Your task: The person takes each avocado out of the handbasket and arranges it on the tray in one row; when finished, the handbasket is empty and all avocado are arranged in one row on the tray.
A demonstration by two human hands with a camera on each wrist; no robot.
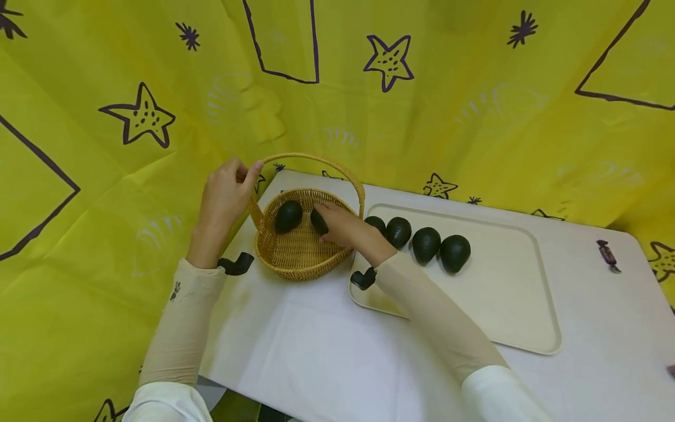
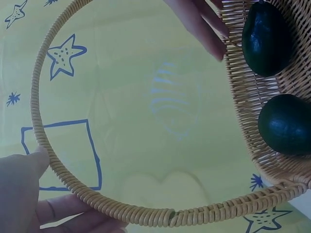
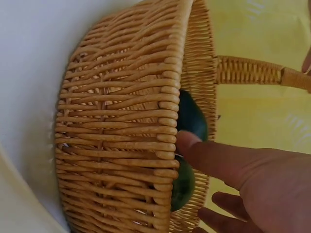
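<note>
A wicker basket (image 1: pixel 295 255) stands on the white table and holds two dark avocados. My left hand (image 1: pixel 225 196) grips the left end of its arched handle (image 1: pixel 316 159), and the thumb presses the handle (image 2: pixel 97 206) in the left wrist view. My right hand (image 1: pixel 340 227) reaches into the basket over the right avocado (image 1: pixel 317 221). Its thumb (image 3: pixel 192 145) lies over the rim against that fruit. The fingers (image 2: pixel 206 29) look straight, a little apart from the avocado (image 2: pixel 266 39). The other avocado (image 1: pixel 288 215) lies free to the left.
Just right of the basket lies a cream tray (image 1: pixel 501 305). Several avocados stand in a row along its back left, among them one at the row's right end (image 1: pixel 455 252). A wrapped sweet (image 1: pixel 606 255) lies far right. Yellow star-printed cloth hangs behind and to the left.
</note>
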